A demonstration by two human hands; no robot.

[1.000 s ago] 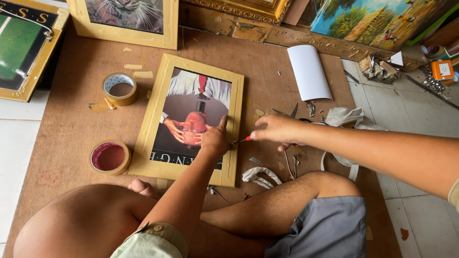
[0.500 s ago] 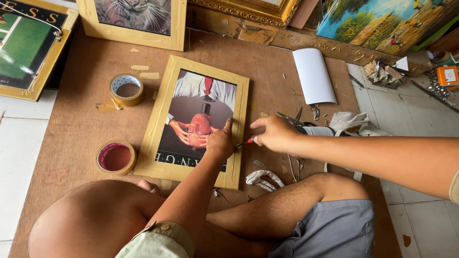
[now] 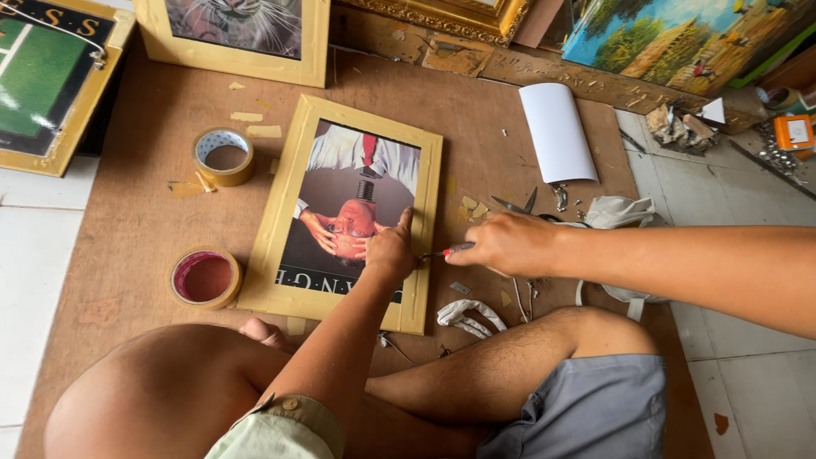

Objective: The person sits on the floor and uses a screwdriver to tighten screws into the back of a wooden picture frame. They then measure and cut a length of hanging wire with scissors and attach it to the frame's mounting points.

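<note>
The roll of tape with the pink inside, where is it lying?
In the head view, the pink-cored tape roll lies flat on the brown board, left of the gold picture frame's lower corner and just beyond the person's knee.

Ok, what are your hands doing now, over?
Left hand pressing on gold picture frame. Right hand holds red-handled tool at frame's right edge. Scissors and scraps beside it.

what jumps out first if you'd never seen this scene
A gold picture frame lies flat in the middle of the brown board, its print showing hands around a light bulb. The left hand presses on the frame's right side while the right hand holds a red-handled tool against that edge. Two tape rolls sit to the frame's left.
</note>
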